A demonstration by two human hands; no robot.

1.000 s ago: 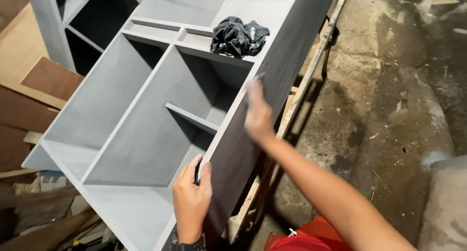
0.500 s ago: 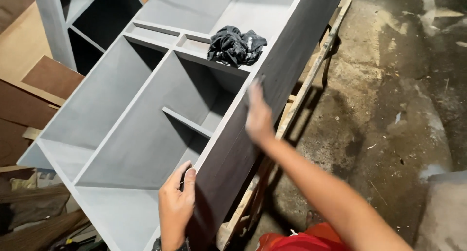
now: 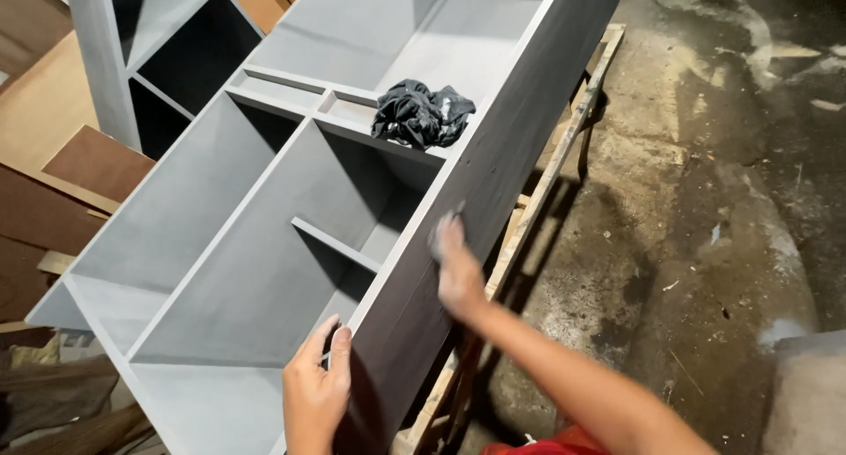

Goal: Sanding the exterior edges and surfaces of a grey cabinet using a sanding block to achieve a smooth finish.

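A large grey-painted cabinet (image 3: 220,217) lies open-side up, with dividers inside. My left hand (image 3: 313,393) grips the top edge of its dark side panel (image 3: 493,164) near the bottom of the view, thumb inside and fingers over the edge. Further along the same edge, my right hand (image 3: 458,274) is blurred by motion. It presses a small grey pad (image 3: 443,224) under its fingertips against the panel. A crumpled dark rag (image 3: 419,113) rests on a divider beyond my right hand.
A rough wooden frame (image 3: 564,138) shows under the cabinet's right side. A second grey shelf unit (image 3: 132,50) stands at the upper left, with brown boards (image 3: 53,155) beside it. Stained concrete floor (image 3: 705,199) fills the right.
My right hand has slid down the panel edge toward me with the pad. My left hand has kept its grip on the edge.
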